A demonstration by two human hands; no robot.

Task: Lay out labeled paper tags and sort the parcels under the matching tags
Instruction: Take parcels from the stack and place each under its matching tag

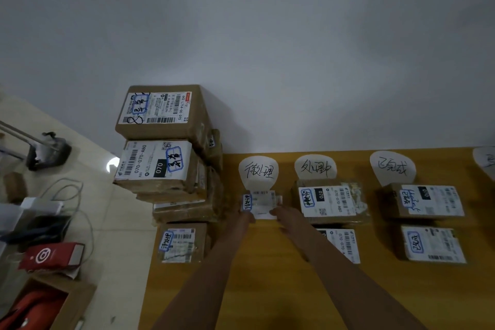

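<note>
Three handwritten paper tags lie along the far edge of the yellow table [267, 289]: a left tag [258, 172], a middle tag [315, 167] and a right tag [392, 167]. A fourth tag [486, 162] is cut off at the right edge. Just below the left tag sits a small white parcel [262, 202]; my left hand [247, 215] grips its left end and my right hand [281, 214] its right end. Two parcels [330, 201] [341, 244] lie under the middle tag, two more [426, 201] [432, 245] under the right tag.
A tall stack of brown parcels [166, 147] rises at the table's left end, with one small parcel [182, 244] in front of it. On the floor to the left lie a red bag [51, 256], cables, a cardboard box [40, 305] and a dark stand [48, 153].
</note>
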